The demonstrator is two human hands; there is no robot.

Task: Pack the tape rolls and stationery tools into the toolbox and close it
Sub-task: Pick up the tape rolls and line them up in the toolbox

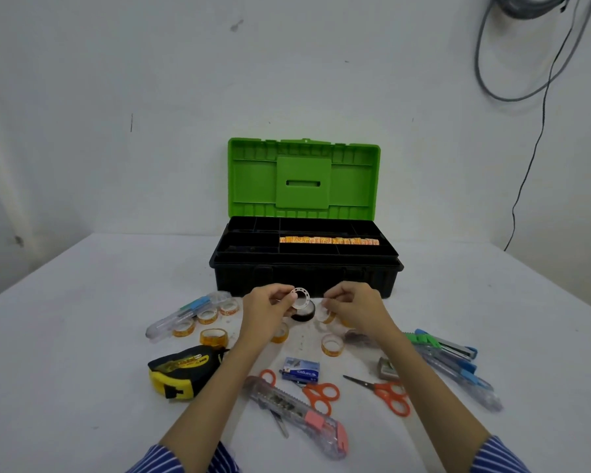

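- A small white roll (pixel 300 295) is pinched in the left hand (pixel 270 310) at frame centre, just in front of the toolbox (pixel 304 271); the grip is clamped on its rim, thumb and fingers curled round it.
- The roll's open core faces the camera, so its axis points roughly toward the viewer; no long axis is to be told on so round a thing.
- It is judged light and stiff, the rim smooth and perhaps slippery; hold is best taken across the rim, or with a finger through the core.
- The right hand (pixel 354 307) is raised beside it, fingers curled round a clear yellowish roll (pixel 327 315); this grip is likewise closed on its thing.
- A black roll (pixel 304 314) lies on the table (pixel 82 336) just below the two hands; further clear rolls (pixel 332 344) are scattered near, left and right of centre.
- The toolbox stands open in mid frame, green lid (pixel 303 179) upright; a row of orange-labelled rolls (pixel 329 240) is already lined along the tray (pixel 249 240), long axis left to right.
- Scissors (pixel 386 392) lie lower right, blades pointing to upper left; a cutter (pixel 297 416) lies lower centre, long axis from upper left to lower right; both are judged stiff, best taken by handle or body.
- A tape measure (pixel 181 372) at lower left is judged the heaviest thing, to be taken round its case.
- Packing is judged far from done; the lid is not yet shut.
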